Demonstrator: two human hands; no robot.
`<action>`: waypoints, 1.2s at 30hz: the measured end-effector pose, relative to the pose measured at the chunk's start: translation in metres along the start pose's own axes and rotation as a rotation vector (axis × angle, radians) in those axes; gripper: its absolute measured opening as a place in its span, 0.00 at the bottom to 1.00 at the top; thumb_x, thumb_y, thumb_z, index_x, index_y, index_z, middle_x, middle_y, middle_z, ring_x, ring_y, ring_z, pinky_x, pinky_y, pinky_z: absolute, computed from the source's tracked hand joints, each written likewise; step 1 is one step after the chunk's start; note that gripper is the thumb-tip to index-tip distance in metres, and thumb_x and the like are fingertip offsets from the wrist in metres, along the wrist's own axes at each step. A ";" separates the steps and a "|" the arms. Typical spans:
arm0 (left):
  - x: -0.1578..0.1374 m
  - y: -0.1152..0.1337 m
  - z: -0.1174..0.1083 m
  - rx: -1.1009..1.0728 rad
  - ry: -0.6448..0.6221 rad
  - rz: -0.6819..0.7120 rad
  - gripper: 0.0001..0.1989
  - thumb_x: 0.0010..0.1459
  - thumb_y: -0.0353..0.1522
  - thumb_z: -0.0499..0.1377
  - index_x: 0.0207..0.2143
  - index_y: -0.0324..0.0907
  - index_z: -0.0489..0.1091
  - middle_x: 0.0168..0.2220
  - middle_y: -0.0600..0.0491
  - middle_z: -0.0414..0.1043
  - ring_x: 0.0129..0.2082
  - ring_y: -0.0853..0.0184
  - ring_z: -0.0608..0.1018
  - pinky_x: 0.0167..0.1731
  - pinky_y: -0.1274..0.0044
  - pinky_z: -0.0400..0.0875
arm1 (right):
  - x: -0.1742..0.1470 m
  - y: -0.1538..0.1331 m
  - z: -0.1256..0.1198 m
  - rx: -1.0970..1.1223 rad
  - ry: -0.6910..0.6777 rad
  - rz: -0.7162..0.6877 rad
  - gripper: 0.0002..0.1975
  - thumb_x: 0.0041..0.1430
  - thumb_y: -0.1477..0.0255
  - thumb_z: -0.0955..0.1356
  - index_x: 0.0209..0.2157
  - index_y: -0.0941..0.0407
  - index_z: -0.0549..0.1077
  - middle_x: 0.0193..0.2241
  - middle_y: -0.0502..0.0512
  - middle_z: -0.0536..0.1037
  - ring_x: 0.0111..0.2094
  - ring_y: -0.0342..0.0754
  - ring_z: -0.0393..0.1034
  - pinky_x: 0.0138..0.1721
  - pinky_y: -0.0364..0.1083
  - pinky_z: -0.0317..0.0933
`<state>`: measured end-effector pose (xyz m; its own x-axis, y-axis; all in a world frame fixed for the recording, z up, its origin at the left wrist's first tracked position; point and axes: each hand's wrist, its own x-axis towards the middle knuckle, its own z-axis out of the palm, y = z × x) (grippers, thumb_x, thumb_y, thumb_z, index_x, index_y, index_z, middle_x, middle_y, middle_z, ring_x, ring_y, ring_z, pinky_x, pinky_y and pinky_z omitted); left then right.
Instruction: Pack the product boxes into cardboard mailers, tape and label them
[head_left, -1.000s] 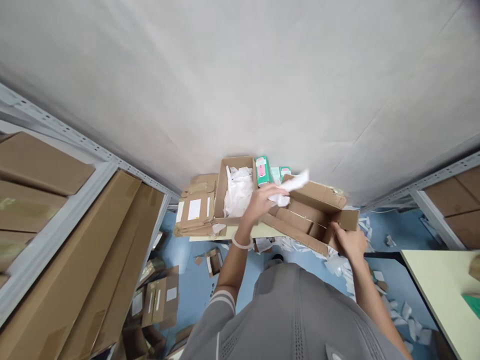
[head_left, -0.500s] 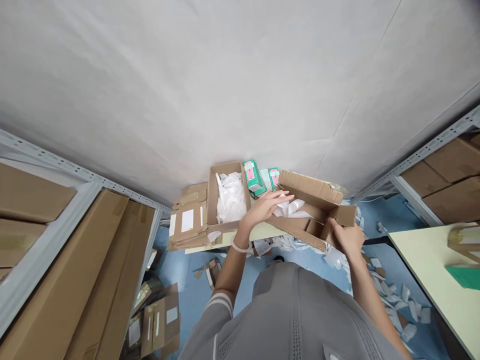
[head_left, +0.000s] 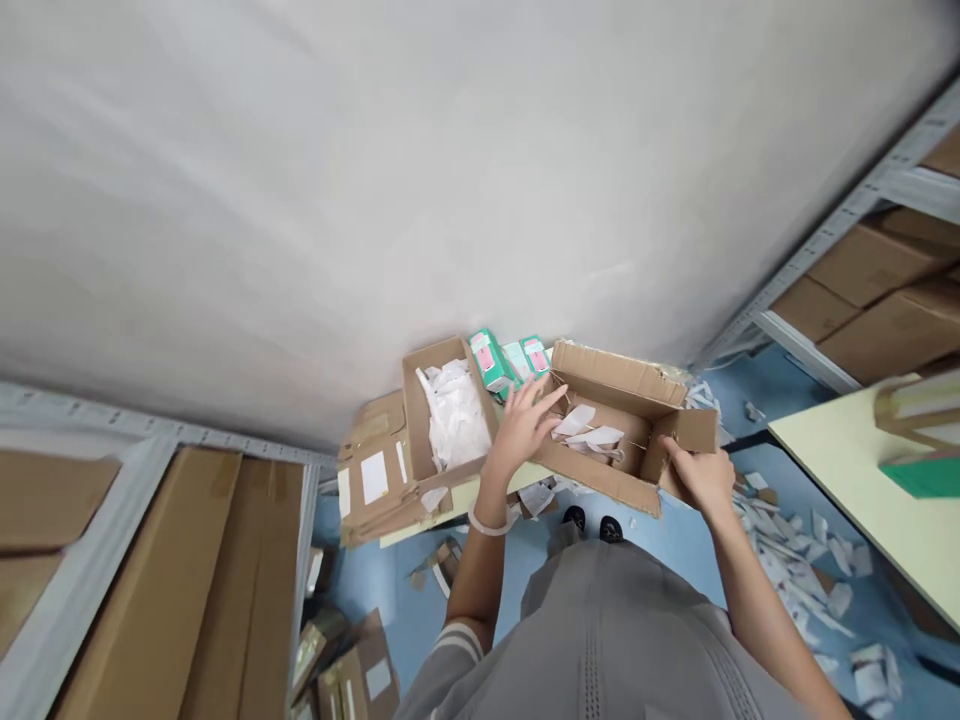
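An open cardboard box (head_left: pixel 622 482) tilts at the right end of the narrow table (head_left: pixel 465 497), with several white paper strips (head_left: pixel 589 432) lying inside. My right hand (head_left: pixel 701 472) grips the box's right end wall, thumb inside the rim. At its left end is my left hand (head_left: pixel 523 428), fingers spread, near the edge; whether it touches the box I cannot tell. Left of that hand stands a second open cardboard box (head_left: pixel 418 400) filled with white paper (head_left: pixel 456 420). Green-and-pink cartons (head_left: pixel 491 360) sit behind, against the wall.
Flattened cardboard (head_left: pixel 373 470) lies at the table's left end. Shelving with brown boxes rises on the left (head_left: pixel 187 560) and right (head_left: pixel 892 270). Paper scraps (head_left: pixel 795 550) litter the blue floor. Another table (head_left: pixel 847 470) stands at the right.
My left hand has drawn slightly back from over the box, fingers more spread. The paper strips now lie lower inside it. The view has shifted; my right hand keeps its grip.
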<state>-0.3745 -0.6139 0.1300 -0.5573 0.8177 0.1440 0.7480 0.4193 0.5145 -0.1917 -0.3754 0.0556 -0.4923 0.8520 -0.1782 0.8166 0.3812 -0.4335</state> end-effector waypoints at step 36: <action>0.182 0.432 0.431 0.094 -0.919 0.550 0.34 0.63 0.36 0.55 0.69 0.41 0.49 0.68 0.43 0.53 0.65 0.55 0.62 0.60 0.70 0.62 | -0.023 0.514 -0.183 -0.024 0.138 0.879 0.28 0.63 0.55 0.60 0.44 0.66 0.77 0.42 0.72 0.79 0.47 0.61 0.74 0.44 0.50 0.61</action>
<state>0.0021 -0.1139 0.0142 0.3195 0.8701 -0.3753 0.8601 -0.1001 0.5002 0.2949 -0.1333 -0.0018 0.3550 0.8750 -0.3292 0.8887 -0.4251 -0.1716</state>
